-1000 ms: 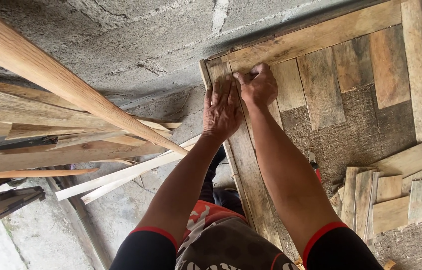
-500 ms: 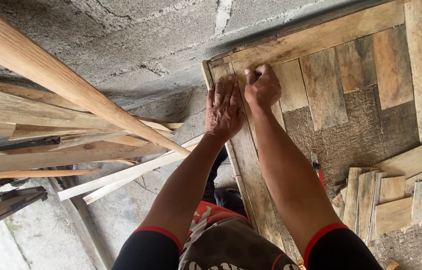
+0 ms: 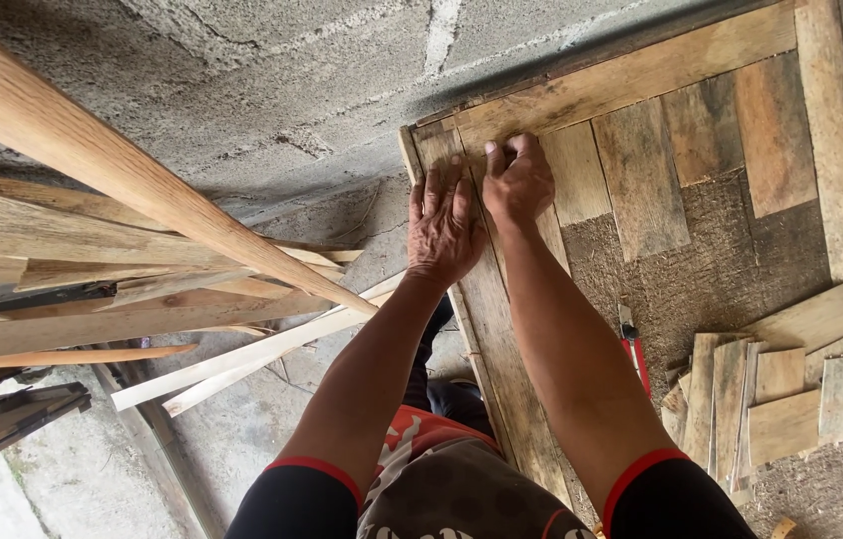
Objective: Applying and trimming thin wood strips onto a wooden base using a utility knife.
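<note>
Left hand (image 3: 444, 228): fingers spread flat, pressing the long edge plank (image 3: 486, 329) at frame centre.
Right hand (image 3: 518, 180): fingers curled on a short board (image 3: 573, 172) beside it; grip unclear.
Risk: splinters from rough grain; board may shift.
Textures: weathered wood, fibrous backing (image 3: 701, 289), coarse concrete wall (image 3: 272, 90).

1. Hands: 2, left hand (image 3: 444, 228) and right hand (image 3: 518, 182), both at top-left corner of wooden frame (image 3: 631, 72).
2. Short boards fitted in frame: approx. 4 in a row.
3. Loose board offcuts (image 3: 779, 399) at frame's lower right: approx. 8, can't tell exactly.
4. Red-handled tool (image 3: 633, 354) inside frame: 1.
</note>
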